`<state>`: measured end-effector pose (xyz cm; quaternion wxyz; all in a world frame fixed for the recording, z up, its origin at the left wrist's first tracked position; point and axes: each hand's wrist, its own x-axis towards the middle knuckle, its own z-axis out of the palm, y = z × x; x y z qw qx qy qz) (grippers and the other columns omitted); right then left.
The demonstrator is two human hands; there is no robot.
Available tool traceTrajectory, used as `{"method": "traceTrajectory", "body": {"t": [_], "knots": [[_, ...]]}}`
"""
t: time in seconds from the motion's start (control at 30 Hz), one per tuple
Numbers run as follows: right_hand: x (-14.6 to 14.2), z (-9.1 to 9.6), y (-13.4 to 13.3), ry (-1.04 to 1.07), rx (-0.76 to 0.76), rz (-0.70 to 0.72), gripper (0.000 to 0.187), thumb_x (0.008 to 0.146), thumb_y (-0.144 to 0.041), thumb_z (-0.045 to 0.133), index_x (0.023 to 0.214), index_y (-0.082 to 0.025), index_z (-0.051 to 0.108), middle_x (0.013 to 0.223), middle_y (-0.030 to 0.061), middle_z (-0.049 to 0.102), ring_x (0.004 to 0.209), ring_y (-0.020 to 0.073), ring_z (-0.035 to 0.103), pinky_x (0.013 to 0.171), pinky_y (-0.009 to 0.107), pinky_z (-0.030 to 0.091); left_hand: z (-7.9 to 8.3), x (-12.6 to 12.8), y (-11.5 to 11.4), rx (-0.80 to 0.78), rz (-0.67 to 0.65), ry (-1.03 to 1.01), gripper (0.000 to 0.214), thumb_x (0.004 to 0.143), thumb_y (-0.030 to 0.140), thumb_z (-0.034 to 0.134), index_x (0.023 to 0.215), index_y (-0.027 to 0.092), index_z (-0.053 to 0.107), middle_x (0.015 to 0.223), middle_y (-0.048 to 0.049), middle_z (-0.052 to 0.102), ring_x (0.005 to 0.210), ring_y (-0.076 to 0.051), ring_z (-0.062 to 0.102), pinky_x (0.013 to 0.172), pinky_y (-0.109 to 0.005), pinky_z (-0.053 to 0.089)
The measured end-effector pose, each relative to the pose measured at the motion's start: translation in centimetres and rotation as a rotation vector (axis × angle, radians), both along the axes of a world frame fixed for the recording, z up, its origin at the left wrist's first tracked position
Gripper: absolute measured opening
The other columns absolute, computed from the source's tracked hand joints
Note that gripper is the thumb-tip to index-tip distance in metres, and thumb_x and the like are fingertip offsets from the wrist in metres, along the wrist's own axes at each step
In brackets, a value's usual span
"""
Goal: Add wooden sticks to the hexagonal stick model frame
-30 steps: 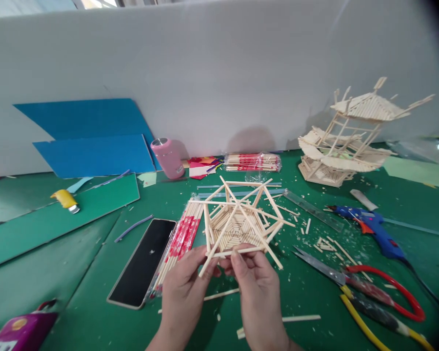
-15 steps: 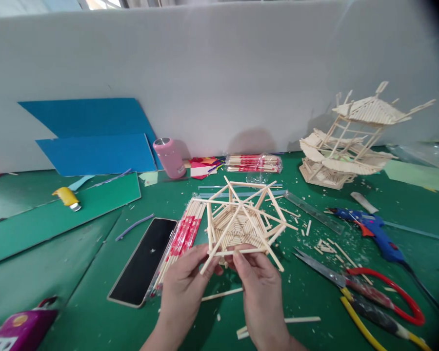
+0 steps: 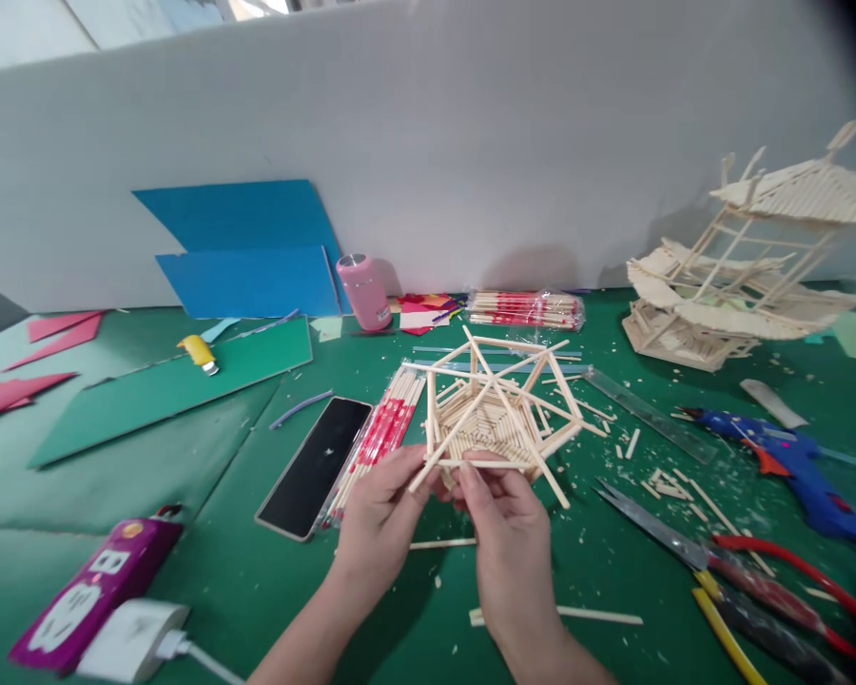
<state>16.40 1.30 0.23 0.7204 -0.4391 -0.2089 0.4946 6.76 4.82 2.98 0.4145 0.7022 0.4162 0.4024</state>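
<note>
Both my hands hold a small framework of pale wooden sticks (image 3: pixel 496 381), with a woven-looking base of sticks laid in rings and crossed sticks over its top. My left hand (image 3: pixel 389 504) pinches its near left corner. On the near edge, the thumb and fingers of my right hand (image 3: pixel 503 518) are closed on a horizontal stick; part of the grip is hidden behind the frame. Left of it lies a plastic-wrapped bundle of red-printed sticks (image 3: pixel 381 433). Loose sticks (image 3: pixel 599 616) lie under and beside my right wrist.
On the right are a blue glue gun (image 3: pixel 791 466), scissors (image 3: pixel 656 528), yellow-handled pliers (image 3: pixel 717 618) and a tiered stick pavilion (image 3: pixel 749 266). A phone (image 3: pixel 314 466), purple power strip (image 3: pixel 100 590), yellow cutter (image 3: pixel 198 352) and blue boards (image 3: pixel 249 281) are leftward. A pink bottle (image 3: pixel 363 293) stands behind.
The view has swung left, so the table things appear shifted rightward, and a white charger has come into sight. My hands keep their grip on the stick frame.
</note>
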Motion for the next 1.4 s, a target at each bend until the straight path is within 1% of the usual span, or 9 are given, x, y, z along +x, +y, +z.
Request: {"method": "traceTrajectory", "body": {"t": [0.43,0.63,0.77,0.87,0.97,1.03,1.17,1.27,1.4], "knots": [[-0.3,-0.2,0.4,0.055,-0.013,-0.045,0.021,0.069,-0.033,0.067,0.079,-0.015,0.062,0.076,0.0038,0.070,0.065,0.0163,0.066,0.065,0.031,0.055,-0.7,0.7,-0.7,0.052,0.146,0.010,0.017,0.080,0.023,0.055,0.086,0.018,0.070,0.074,-0.0028,0.068,0.069,-0.016,0.061,0.065,-0.024,0.049],[-0.3,-0.6,0.7,0.057,0.025,-0.042,0.021,0.069,-0.031,0.067,0.081,-0.015,0.062,0.074,0.0015,0.068,0.060,0.0124,0.063,0.061,0.027,0.053,-0.8,0.5,-0.7,0.060,0.144,0.014,0.018,0.080,0.023,0.055,0.088,0.016,0.069,0.077,-0.0042,0.067,0.070,-0.016,0.061,0.066,-0.025,0.050],[0.0,-0.6,0.2,0.047,0.014,-0.006,0.025,0.069,-0.031,0.068,0.086,-0.015,0.061,0.074,0.0016,0.067,0.062,0.0105,0.061,0.060,0.023,0.051,-1.0,-0.4,-1.2,0.083,0.222,0.007,0.027,0.077,0.025,0.059,0.102,0.016,0.062,0.096,-0.0076,0.062,0.072,-0.016,0.060,0.066,-0.028,0.051],[0.3,-0.4,-0.9,0.035,-0.021,0.018,0.025,0.069,-0.032,0.068,0.085,-0.015,0.060,0.073,0.0020,0.066,0.062,0.0101,0.059,0.058,0.021,0.049,-0.7,-1.0,-2.1,0.190,0.342,0.058,0.032,0.077,0.026,0.059,0.108,0.019,0.057,0.102,-0.0066,0.055,0.070,-0.013,0.055,0.065,-0.027,0.048],[1.1,-0.3,-2.5,0.016,-0.044,0.030,0.025,0.070,-0.035,0.068,0.084,-0.016,0.059,0.066,-0.0009,0.062,0.054,0.0077,0.054,0.051,0.018,0.045,0.2,-0.8,-3.0,0.441,0.438,0.197,0.034,0.078,0.022,0.059,0.112,0.022,0.054,0.101,-0.0055,0.051,0.074,-0.014,0.053,0.068,-0.028,0.047],[2.2,-0.3,-3.5,-0.040,-0.044,0.033,0.026,0.070,-0.036,0.067,0.083,-0.016,0.057,0.062,-0.0025,0.058,0.052,0.0076,0.052,0.048,0.017,0.043,0.8,-0.3,-3.2,0.624,0.394,0.284,0.033,0.078,0.018,0.059,0.110,0.021,0.054,0.101,-0.0060,0.052,0.082,-0.016,0.053,0.072,-0.030,0.046],[5.0,-0.5,-4.5,-0.289,-0.067,-0.045,0.028,0.069,-0.038,0.067,0.083,-0.017,0.056,0.068,-0.0003,0.059,0.061,0.0114,0.056,0.054,0.021,0.046,1.5,1.6,-3.0,0.883,0.159,0.437,0.023,0.077,0.011,0.059,0.100,0.016,0.058,0.093,-0.0073,0.061,0.088,-0.021,0.053,0.078,-0.035,0.044],[6.7,-0.9,-4.2,-0.414,-0.093,-0.109,0.036,0.067,-0.040,0.068,0.092,-0.017,0.056,0.074,0.0007,0.058,0.066,0.0135,0.056,0.059,0.023,0.048,1.3,3.0,-2.4,0.943,0.075,0.545,0.019,0.081,0.013,0.055,0.100,0.013,0.058,0.097,-0.0092,0.064,0.093,-0.023,0.051,0.082,-0.038,0.042],[7.8,-1.1,-3.4,-0.625,-0.115,-0.015,0.040,0.073,-0.041,0.061,0.104,-0.017,0.055,0.077,0.0013,0.053,0.068,0.0141,0.052,0.059,0.025,0.045,1.4,4.3,-1.8,0.945,-0.009,0.726,0.023,0.087,0.013,0.042,0.105,0.010,0.056,0.101,-0.0114,0.063,0.098,-0.026,0.049,0.084,-0.041,0.039]]}}
